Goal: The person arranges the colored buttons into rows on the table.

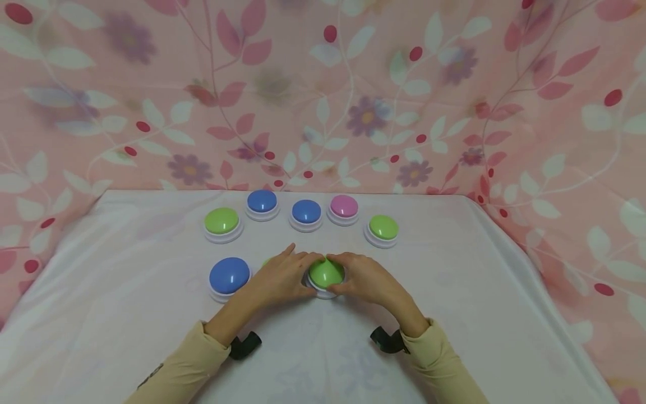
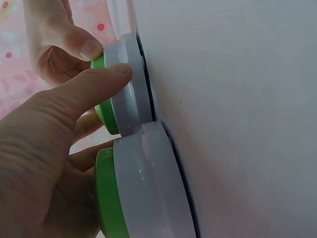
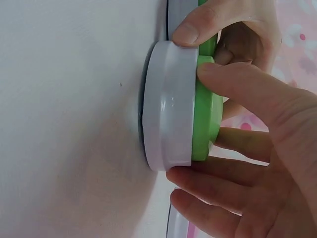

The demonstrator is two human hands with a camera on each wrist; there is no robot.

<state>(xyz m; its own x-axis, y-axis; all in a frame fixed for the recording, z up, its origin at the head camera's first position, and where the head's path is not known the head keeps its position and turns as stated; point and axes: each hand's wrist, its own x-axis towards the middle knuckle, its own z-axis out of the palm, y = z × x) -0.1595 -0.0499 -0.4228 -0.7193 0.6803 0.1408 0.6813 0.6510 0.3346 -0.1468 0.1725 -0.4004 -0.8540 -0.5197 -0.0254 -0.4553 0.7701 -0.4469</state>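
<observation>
A push button with a green dome and a round white base (image 1: pixel 327 273) sits on the white cloth between both hands. My left hand (image 1: pixel 285 274) grips it from the left, its thumb (image 2: pixel 106 79) against the white base. From the right, my right hand (image 1: pixel 367 279) holds the same button, thumb (image 3: pixel 233 82) on the green dome and fingers curved round the far side. Under the left hand stands a second green push button (image 2: pixel 111 198), mostly hidden in the head view; the two bases appear to touch in the left wrist view.
A blue push button (image 1: pixel 229 275) stands left of the left hand. Farther back, a loose arc holds a green button (image 1: pixel 222 220), a blue one (image 1: pixel 262 201), another blue one (image 1: pixel 306 211), a pink one (image 1: pixel 344 206) and a green one (image 1: pixel 383 226). A floral curtain (image 1: pixel 313 101) hangs behind.
</observation>
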